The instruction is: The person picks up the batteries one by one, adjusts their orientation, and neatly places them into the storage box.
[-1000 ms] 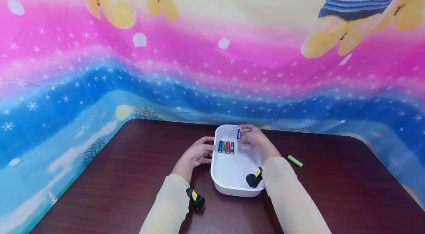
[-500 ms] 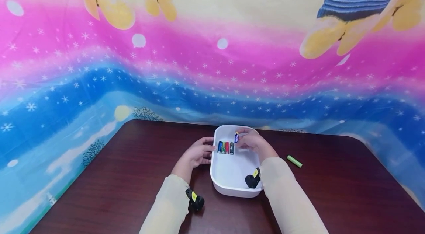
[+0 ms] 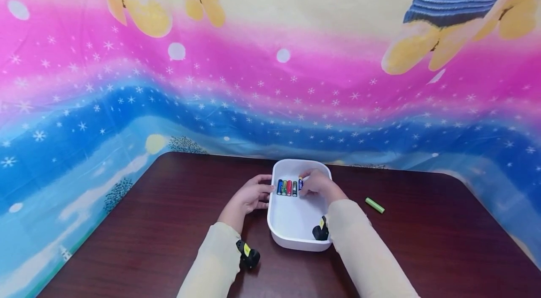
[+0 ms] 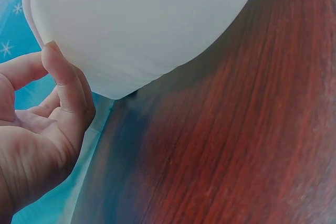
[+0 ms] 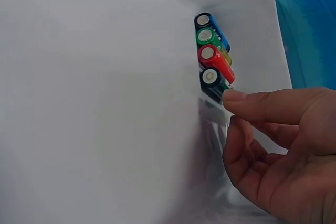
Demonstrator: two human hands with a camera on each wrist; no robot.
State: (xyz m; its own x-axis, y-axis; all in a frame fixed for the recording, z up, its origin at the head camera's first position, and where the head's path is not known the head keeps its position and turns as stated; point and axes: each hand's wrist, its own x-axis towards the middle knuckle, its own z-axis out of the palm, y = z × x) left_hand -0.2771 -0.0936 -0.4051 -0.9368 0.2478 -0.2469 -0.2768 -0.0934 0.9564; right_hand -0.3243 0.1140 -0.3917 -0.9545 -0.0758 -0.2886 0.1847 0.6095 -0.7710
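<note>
A white tray (image 3: 296, 216) stands on the table, with a row of several batteries (image 3: 287, 187) in its far left part: blue, green, red and dark. My right hand (image 3: 319, 184) reaches inside and pinches a dark-blue battery (image 3: 301, 183) with a yellow end, just right of the row. In the right wrist view, the thumb and fingers of the right hand (image 5: 283, 145) hide that battery; the row (image 5: 210, 51) shows beside the thumb tip. My left hand (image 3: 253, 193) touches the tray's left side, fingertips at the rim; the left wrist view shows this hand (image 4: 47, 114) against the tray wall (image 4: 131, 24).
A light-green battery (image 3: 374, 205) lies on the dark wooden table (image 3: 422, 232), right of the tray. A patterned cloth (image 3: 270, 101) hangs behind the table. Small black cameras (image 3: 249, 256) are worn at both wrists.
My right hand has moved left and lower into the tray with the dark-blue battery, bringing it alongside the row. The left hand and the tray stay in place.
</note>
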